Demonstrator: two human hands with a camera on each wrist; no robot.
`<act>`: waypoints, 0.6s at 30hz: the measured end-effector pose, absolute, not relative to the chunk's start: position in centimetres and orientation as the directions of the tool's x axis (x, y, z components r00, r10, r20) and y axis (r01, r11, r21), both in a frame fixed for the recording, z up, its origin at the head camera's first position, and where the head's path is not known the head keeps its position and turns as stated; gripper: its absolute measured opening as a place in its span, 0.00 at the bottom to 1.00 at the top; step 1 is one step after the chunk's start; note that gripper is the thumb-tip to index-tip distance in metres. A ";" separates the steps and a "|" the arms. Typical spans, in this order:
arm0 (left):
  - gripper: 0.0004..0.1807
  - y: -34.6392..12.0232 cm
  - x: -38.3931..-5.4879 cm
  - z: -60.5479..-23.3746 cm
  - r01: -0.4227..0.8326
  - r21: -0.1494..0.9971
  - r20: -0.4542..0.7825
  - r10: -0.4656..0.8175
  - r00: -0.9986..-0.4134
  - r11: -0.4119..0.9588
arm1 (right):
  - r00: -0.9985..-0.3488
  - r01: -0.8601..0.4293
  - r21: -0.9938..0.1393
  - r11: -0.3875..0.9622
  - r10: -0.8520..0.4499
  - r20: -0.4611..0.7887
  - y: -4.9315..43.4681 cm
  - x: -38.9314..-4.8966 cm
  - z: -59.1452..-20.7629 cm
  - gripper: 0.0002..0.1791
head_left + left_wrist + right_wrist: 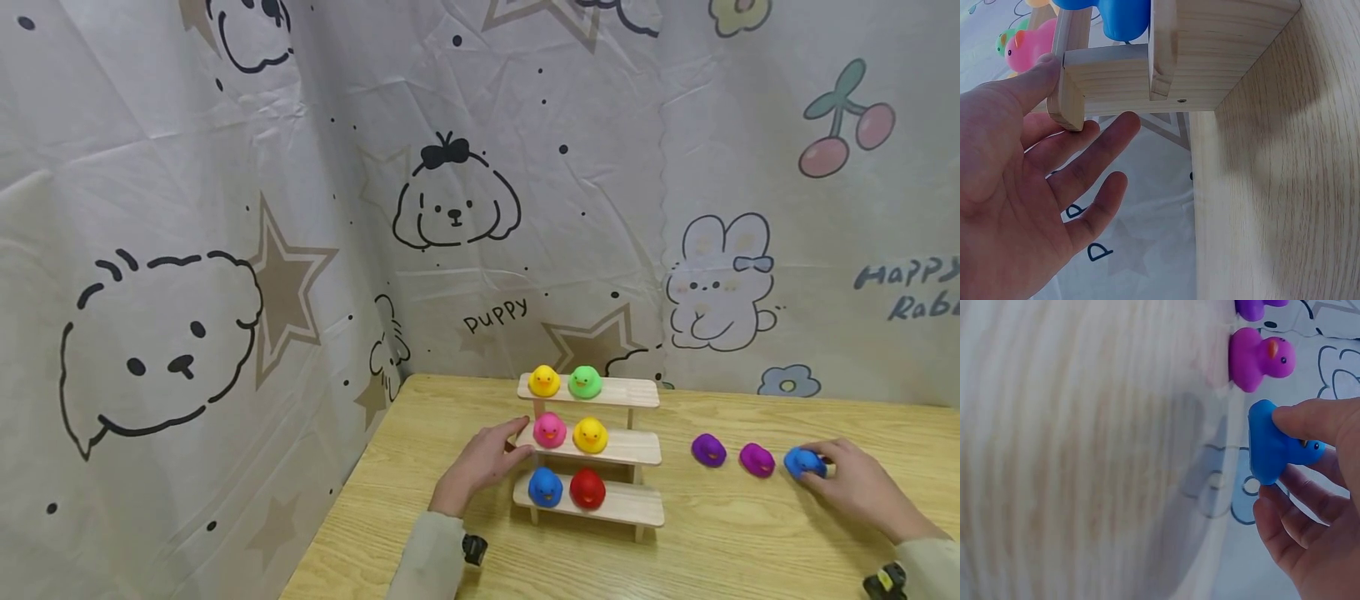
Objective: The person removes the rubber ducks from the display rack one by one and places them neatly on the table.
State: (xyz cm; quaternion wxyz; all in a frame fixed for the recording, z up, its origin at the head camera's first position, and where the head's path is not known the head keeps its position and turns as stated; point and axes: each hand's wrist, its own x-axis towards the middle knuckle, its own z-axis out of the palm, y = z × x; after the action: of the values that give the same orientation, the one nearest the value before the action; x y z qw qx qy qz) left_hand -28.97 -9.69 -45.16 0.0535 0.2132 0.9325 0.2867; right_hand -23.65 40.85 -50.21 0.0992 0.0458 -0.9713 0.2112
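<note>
A three-tier wooden stand holds two rubber ducks on each tier. My left hand grips the left end of its middle tier; the left wrist view shows the thumb on one face of the board and the index finger behind it, other fingers spread. To the right of the stand, my right hand pinches a blue rubber duck between thumb and fingers. In the right wrist view the duck's flat base faces the tabletop, close over it. Next to it sits a magenta duck, then a purple duck.
On the stand are a yellow duck and a green duck on top, pink and yellow ducks mid-level, blue and red ducks below. A printed curtain hangs behind the wooden table.
</note>
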 end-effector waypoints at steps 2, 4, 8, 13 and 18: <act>0.30 -9.7 -29.0 -45.1 0.368 0.557 0.022 0.429 -0.903 0.745 | -0.977 -0.125 -0.397 0.909 -0.044 0.208 41.0 -23.8 -50.4 0.27; 0.30 -9.7 -29.0 -45.1 0.368 0.558 0.022 0.430 -0.903 0.744 | -0.981 -0.112 -0.394 0.912 -0.037 0.193 41.2 -23.9 -50.6 0.28; 0.30 -9.7 -28.9 -45.1 0.362 0.564 0.018 0.427 -0.904 0.742 | -0.984 -0.090 -0.387 0.918 -0.023 0.174 41.5 -24.0 -50.8 0.31; 0.30 -9.7 -28.9 -45.1 0.359 0.568 0.015 0.426 -0.904 0.741 | -0.984 -0.092 -0.381 0.920 -0.027 0.174 41.7 -24.1 -50.9 0.28; 0.30 -9.7 -28.9 -45.2 0.357 0.572 0.015 0.425 -0.905 0.739 | -0.988 -0.085 -0.380 0.921 -0.030 0.151 41.8 -24.3 -51.0 0.28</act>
State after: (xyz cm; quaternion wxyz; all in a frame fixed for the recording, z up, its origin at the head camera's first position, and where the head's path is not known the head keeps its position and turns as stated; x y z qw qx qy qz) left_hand -28.89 -9.66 -45.16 0.0584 0.2102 0.9306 0.2939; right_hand -24.32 41.79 -50.98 0.0712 0.0294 -0.9775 0.1964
